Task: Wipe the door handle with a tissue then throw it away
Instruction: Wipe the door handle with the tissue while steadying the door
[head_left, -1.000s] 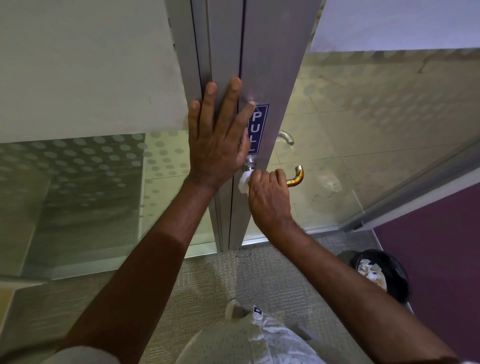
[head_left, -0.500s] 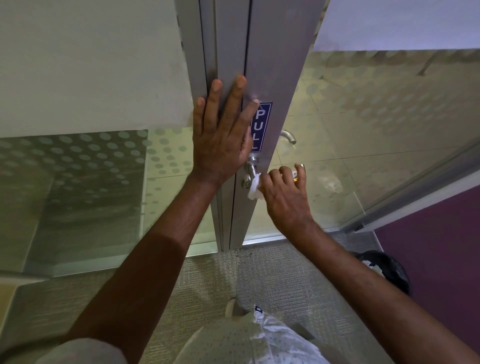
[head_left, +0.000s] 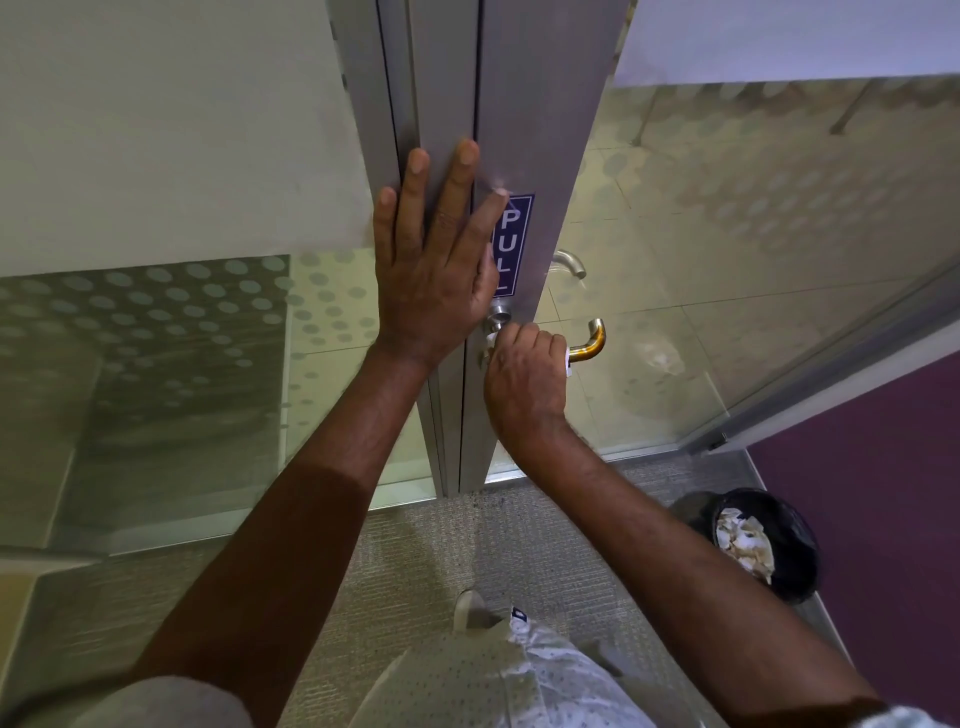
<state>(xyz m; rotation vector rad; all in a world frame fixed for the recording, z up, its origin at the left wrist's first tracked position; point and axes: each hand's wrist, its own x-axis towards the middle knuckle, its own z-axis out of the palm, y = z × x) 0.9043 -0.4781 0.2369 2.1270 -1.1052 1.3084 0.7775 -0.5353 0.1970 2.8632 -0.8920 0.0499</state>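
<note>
I have my right hand (head_left: 524, 384) clenched around the door handle (head_left: 589, 343) with the tissue (head_left: 568, 364) pressed under its fingers, only a white scrap showing, while my left hand (head_left: 436, 275) lies flat and released on the door frame (head_left: 540, 130) at eleven o'clock of the handle. I judge wiping is mid-way. The throw-away remains, and the bin (head_left: 774, 545) waits at five o'clock.

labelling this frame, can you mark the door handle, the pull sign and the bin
door handle (head_left: 589, 343): head view, on the bare curved end past the right hand.
pull sign (head_left: 511, 244): head view, on the blue sticker's middle.
bin (head_left: 789, 525): head view, on the black liner at its rim.
</note>
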